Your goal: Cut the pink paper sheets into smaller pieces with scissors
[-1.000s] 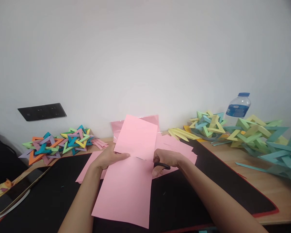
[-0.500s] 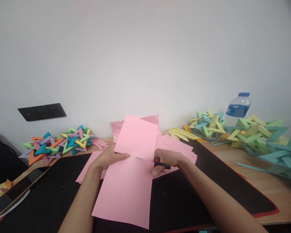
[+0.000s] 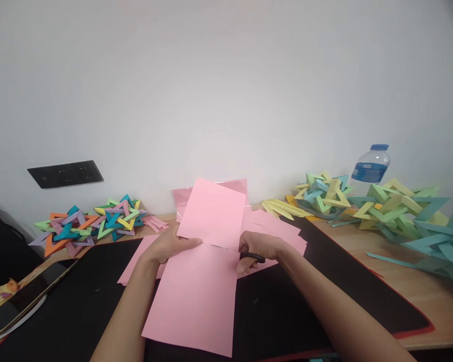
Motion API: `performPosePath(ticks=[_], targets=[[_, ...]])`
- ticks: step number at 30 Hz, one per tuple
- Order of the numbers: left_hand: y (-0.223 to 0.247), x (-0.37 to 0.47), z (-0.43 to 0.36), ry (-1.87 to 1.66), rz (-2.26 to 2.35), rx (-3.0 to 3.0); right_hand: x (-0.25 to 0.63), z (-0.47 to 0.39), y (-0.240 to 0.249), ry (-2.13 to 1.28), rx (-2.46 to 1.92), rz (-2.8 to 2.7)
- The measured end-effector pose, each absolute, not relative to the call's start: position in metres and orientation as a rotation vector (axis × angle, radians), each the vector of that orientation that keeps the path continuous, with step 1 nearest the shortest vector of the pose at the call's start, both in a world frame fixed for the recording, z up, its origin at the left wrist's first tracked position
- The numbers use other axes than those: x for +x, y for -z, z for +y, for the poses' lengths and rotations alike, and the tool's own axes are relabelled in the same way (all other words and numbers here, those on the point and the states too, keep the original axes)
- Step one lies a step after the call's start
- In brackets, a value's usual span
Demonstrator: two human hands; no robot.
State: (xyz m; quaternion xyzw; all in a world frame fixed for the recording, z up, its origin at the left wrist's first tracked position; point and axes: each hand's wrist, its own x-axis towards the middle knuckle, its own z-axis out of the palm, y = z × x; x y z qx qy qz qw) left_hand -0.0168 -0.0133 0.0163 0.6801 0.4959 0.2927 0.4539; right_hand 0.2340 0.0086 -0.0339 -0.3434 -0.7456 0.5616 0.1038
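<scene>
A large sheet of pink paper [image 3: 196,296] is raised above the black mat, cut across most of its width. My left hand [image 3: 169,245] pinches its left edge, thumb on top near the inner end of the cut. From the right, my right hand [image 3: 258,247] grips black-handled scissors [image 3: 252,257], fingers closed round the loops. Their thin blades lie in the slit, between the lower part and the upper part of the sheet. More pink sheets [image 3: 281,229] lie on the mat behind my right hand, and others [image 3: 136,256] stick out beside my left wrist.
Colourful folded-paper stars [image 3: 70,229] stand at the left, green and blue ones [image 3: 396,206] at the right. A phone [image 3: 30,291] rests on the left of the black mat [image 3: 287,317]. Yellow strips [image 3: 281,207] and a water bottle [image 3: 370,165] are near the wall.
Hardly anything differs. The lower part of the pink paper has shifted very slightly left and down; both hands and the scissors keep almost the same place.
</scene>
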Motion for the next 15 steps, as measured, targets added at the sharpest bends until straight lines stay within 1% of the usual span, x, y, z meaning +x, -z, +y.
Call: performPosePath(ticks=[9, 15], targets=[[-0.0111, -0.0158, -0.0117, -0.7, 1.223, 1.677, 0.2289, 0.0045, 0.0313, -1.778, -0.815, -2.119], [-0.0119, -0.0156, -0.013, -0.705, 1.24, 1.662, 0.2297, 0.0057, 0.0333, -1.695, -0.88, -2.153]])
